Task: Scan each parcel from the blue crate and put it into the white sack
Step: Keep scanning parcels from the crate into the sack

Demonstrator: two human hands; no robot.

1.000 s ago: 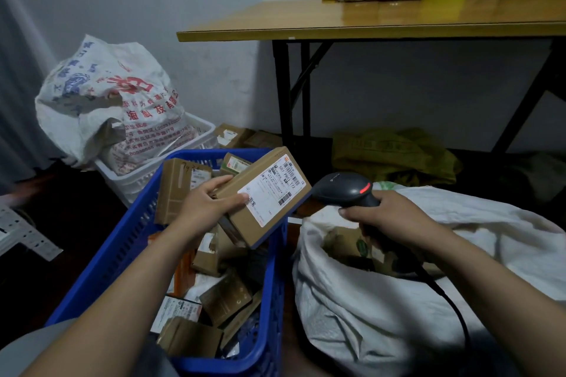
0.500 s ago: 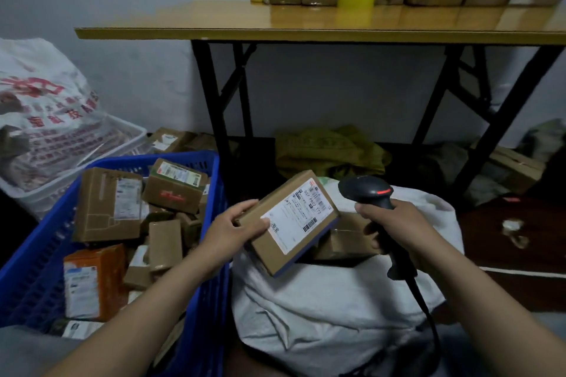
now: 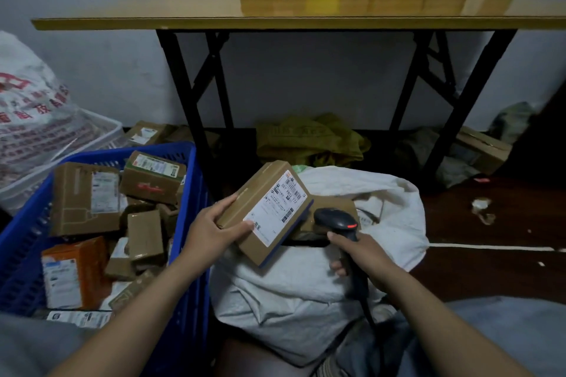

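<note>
My left hand (image 3: 211, 231) grips a flat brown parcel (image 3: 269, 211) with a white barcode label, held tilted over the mouth of the white sack (image 3: 306, 294). My right hand (image 3: 358, 257) holds a black barcode scanner (image 3: 338, 220) by its handle, its head close to the parcel's right edge. The blue crate (image 3: 186, 223) stands at the left, filled with several cardboard parcels (image 3: 88, 196). More brown parcels lie inside the sack, partly hidden behind the held one.
A wooden folding table (image 3: 275, 12) with black legs stands right ahead, boxes stacked on top. A white basket (image 3: 92, 131) with a printed bag sits at the far left. A yellow-green bag (image 3: 309, 141) lies under the table. The scanner's cable runs down toward my lap.
The parcel has travelled from above the blue crate to over the sack's mouth. The scanner has dropped lower and come closer to the parcel's right edge. My view has turned right.
</note>
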